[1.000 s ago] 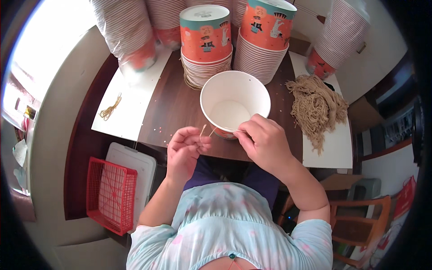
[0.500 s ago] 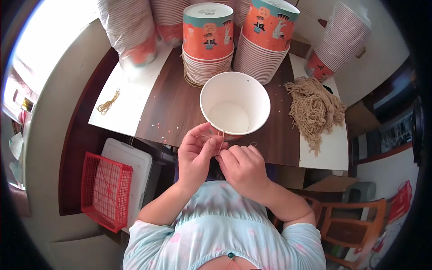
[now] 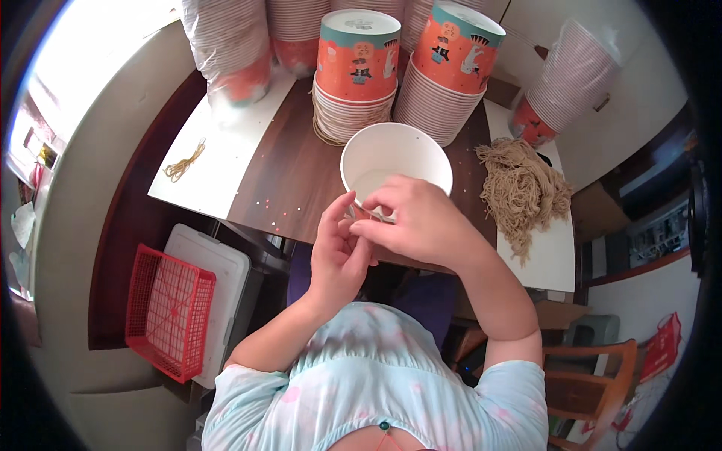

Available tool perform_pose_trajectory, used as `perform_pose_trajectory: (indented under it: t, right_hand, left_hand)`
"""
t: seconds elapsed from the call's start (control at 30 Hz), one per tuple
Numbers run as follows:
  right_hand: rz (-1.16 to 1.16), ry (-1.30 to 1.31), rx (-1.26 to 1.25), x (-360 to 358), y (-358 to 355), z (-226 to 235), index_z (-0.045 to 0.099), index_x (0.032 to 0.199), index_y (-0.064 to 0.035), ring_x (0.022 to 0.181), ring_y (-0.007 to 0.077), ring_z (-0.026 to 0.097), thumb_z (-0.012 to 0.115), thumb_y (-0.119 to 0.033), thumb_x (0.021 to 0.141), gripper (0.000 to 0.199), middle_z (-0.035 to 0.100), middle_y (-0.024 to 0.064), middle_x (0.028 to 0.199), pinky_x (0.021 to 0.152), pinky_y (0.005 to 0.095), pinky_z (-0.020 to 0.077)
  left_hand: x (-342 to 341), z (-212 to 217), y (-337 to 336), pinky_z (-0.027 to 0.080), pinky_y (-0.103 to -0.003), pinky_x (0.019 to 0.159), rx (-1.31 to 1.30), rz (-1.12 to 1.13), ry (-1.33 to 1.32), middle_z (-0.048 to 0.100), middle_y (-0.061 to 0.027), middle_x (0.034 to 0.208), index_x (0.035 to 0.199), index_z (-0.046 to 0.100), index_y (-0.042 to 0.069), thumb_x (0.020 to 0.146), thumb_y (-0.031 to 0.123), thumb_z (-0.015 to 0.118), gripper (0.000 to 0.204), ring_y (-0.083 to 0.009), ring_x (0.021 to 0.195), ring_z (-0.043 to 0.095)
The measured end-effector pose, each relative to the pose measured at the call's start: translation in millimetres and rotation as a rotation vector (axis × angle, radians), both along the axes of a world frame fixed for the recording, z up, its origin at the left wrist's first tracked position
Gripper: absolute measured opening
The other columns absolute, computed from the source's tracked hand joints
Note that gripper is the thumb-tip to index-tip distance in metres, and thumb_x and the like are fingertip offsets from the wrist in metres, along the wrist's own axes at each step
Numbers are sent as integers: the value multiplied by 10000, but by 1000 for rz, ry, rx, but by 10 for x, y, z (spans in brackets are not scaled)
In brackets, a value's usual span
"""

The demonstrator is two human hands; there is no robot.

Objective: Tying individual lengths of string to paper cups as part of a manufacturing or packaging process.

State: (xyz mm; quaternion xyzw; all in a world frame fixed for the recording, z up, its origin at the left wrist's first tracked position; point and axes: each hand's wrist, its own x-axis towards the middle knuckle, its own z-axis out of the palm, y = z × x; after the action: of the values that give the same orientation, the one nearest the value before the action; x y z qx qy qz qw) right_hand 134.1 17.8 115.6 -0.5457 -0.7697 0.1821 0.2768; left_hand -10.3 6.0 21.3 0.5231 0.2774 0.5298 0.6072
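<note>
A paper bucket (image 3: 398,146), white inside, stands upright near the table's front edge with its mouth up and a small hole close to its far rim. At its near rim my left hand (image 3: 340,248) has its fingers curled together on a thin tan cord, of which only a little shows. Reaching over that rim, my right hand (image 3: 425,222) has its thumb and fingers drawn in close to the left fingertips. What lies between the right fingers is hidden.
Two stacks of upside-down orange buckets (image 3: 357,68) stand behind, the left one wound with cords. A heap of tan cords (image 3: 523,192) lies at right, a small cord bundle (image 3: 184,161) at left. A red basket (image 3: 169,308) rests on a lidded bin (image 3: 226,263) below.
My right hand has lifted from beside the left hand and come forward over the bucket's near rim. My left hand has turned slightly and stays at the rim.
</note>
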Motion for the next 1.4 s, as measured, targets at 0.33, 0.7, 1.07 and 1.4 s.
perform_pose_trajectory:
  t: [0.33, 0.7, 1.07, 1.4]
  right_hand:
    - [-28, 381, -286, -30, -97, -89, 618, 783, 5, 621, 86, 572, 643, -91, 805, 102, 617, 47, 696, 568, 245, 462]
    - [-268, 103, 546, -161, -527, -904, 615, 881, -41, 660, 239, 628, 698, 14, 748, 166, 640, 86, 777, 578, 324, 498]
    - [-315, 324, 383, -312, -274, -1103, 648, 944, -35, 738, 242, 654, 637, -9, 804, 142, 652, 102, 841, 643, 314, 518]
    - [-44, 1631, -614, -330, -254, -1134, 628, 1034, -29, 843, 151, 617, 540, -94, 893, 178, 646, 49, 972, 779, 290, 484]
  left_hand:
    - [-81, -110, -40, 490, -202, 676, 130, -19, 76, 608, -97, 1012, 1418, 209, 55, 840, -107, 541, 686, -102, 833, 609]
    - [-103, -263, 93, 442, -169, 551, 753, 535, 493, 651, -79, 898, 1267, 471, -19, 826, -95, 580, 461, -51, 647, 543]
    - [-106, -71, 55, 505, -205, 634, -220, 119, -119, 646, -110, 869, 1135, 411, -27, 854, -30, 603, 340, -116, 781, 634]
    - [-187, -158, 75, 431, -196, 509, -548, 36, -355, 643, -113, 862, 1084, 389, 21, 827, -18, 622, 350, -121, 675, 616]
